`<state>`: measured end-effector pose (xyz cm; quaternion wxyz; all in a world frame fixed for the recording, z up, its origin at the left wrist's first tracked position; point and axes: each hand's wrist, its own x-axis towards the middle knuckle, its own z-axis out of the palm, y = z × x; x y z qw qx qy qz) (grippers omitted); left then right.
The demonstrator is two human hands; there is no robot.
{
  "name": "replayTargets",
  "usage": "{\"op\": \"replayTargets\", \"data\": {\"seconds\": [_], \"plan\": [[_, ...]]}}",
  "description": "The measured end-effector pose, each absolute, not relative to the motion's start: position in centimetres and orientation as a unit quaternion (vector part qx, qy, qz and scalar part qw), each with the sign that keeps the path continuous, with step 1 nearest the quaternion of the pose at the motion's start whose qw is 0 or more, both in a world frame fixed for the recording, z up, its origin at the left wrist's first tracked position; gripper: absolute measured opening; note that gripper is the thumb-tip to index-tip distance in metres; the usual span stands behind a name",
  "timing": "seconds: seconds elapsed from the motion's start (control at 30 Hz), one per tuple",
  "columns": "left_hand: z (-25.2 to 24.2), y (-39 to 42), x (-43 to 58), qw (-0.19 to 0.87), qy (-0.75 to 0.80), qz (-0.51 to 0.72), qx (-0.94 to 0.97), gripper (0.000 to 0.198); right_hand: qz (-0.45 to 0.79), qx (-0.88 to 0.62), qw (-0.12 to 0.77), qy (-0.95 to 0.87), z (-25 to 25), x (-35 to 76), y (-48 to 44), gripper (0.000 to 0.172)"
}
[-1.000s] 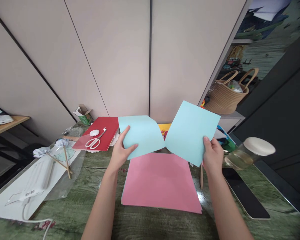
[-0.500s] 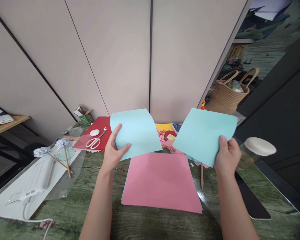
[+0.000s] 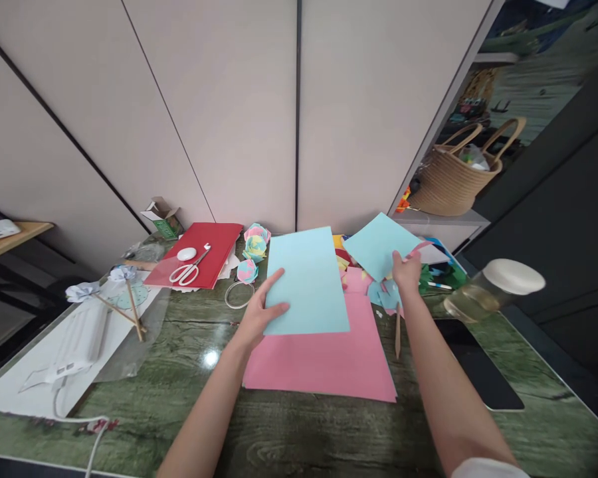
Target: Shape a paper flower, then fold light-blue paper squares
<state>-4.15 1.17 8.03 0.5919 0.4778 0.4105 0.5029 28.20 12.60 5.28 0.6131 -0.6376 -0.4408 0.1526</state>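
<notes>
Gripping smooth pale-blue rectangle [image 3: 306, 282] over matte pink sheet [image 3: 323, 365] with left hand [image 3: 259, 318]; pinching second blue sheet [image 3: 376, 244] beyond it, right hand [image 3: 406, 272].

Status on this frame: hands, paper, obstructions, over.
Left hand grips first blue sheet over the pink sheet. Right hand holds second blue sheet above paper scraps. Wooden stick lies just right of pink sheet.

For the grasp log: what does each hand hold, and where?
Left hand grips the near blue sheet at its lower left corner, thumb on top. Right hand grips the far blue sheet at its lower right edge.
</notes>
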Motion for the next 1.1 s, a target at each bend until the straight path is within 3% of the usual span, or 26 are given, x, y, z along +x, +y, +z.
{"op": "replayTargets", "data": {"seconds": [0.07, 0.1, 0.2, 0.3, 0.43, 0.5, 0.6, 0.67, 0.77, 0.9, 1.0, 1.1], "plan": [[6.6, 0.0, -3.9, 0.643, 0.421, 0.474, 0.430, 0.066, 0.118, -0.652, 0.587, -0.465, 5.2, 27.6, 10.0, 0.077], [5.9, -0.6, -3.8, 0.663, 0.428, 0.458, 0.408, 0.063, 0.084, -0.655, 0.531, -0.531, 5.1, 27.1, 8.2, 0.078], [3.9, -2.6, -3.3, 0.713, 0.455, 0.408, 0.345, 0.057, 0.123, -0.564, 0.344, -0.741, 4.5, 24.9, 1.5, 0.068], [2.4, -4.6, -2.6, 0.741, 0.483, 0.361, 0.295, 0.048, 0.187, -0.456, 0.226, -0.840, 3.2, 23.3, -4.3, 0.051], [1.7, -6.8, -2.2, 0.740, 0.501, 0.349, 0.283, 0.042, 0.260, -0.493, 0.250, -0.792, 1.1, 23.4, -7.3, 0.022], [1.6, -7.8, -2.5, 0.673, 0.548, 0.350, 0.353, 0.041, 0.297, -0.530, 0.265, -0.749, 0.4, 23.7, -7.3, 0.015], [1.9, -9.3, -2.7, 0.363, 0.622, 0.427, 0.546, 0.024, 0.345, -0.564, 0.275, -0.698, 0.0, 23.9, -6.4, 0.016], [2.4, -9.9, -2.0, 0.202, 0.528, 0.457, 0.686, 0.024, 0.362, -0.577, 0.266, -0.682, 0.2, 23.7, -5.7, 0.018], [3.3, -9.6, 0.3, 0.054, 0.376, 0.421, 0.824, 0.024, 0.369, -0.585, 0.231, -0.684, 0.8, 23.4, -4.8, 0.022], [3.0, -8.0, 2.6, 0.023, 0.444, 0.177, 0.878, 0.040, 0.367, -0.602, 0.181, -0.686, 1.3, 22.9, -3.6, 0.027], [1.9, -7.2, 2.6, 0.028, 0.469, 0.077, 0.880, 0.050, 0.358, -0.629, 0.172, -0.668, 1.2, 22.4, -2.9, 0.020], [1.1, -6.5, 2.3, 0.038, 0.465, 0.045, 0.884, 0.054, 0.250, -0.669, 0.230, -0.662, 0.8, 21.7, -3.1, 0.043]]}}
